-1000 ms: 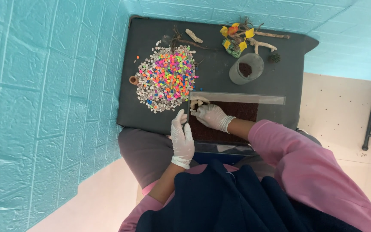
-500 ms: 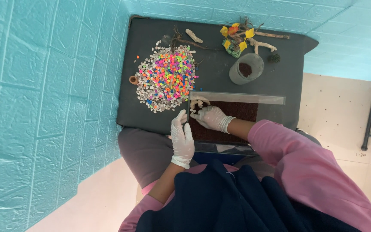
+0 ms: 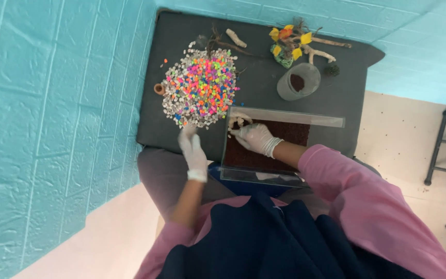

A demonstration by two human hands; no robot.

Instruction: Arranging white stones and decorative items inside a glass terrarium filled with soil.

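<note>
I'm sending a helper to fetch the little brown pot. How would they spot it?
On the dark table against the turquoise wall, find the pile of coloured pebbles. The small brown pot sits at the pile's wall-side edge, the only round, earth-coloured thing among loose bright and white stones.

Bright, even light, soft shadows, left hand [image 3: 192,150] motion-blurred.

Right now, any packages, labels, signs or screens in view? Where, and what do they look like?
None: no package, label, sign or screen shows.
Nearest kind, containers only:
Clear rectangular tank, front of the dark table, brown soil inside, right hand in it.
Clear round cup, behind the tank, dark fill.
</note>
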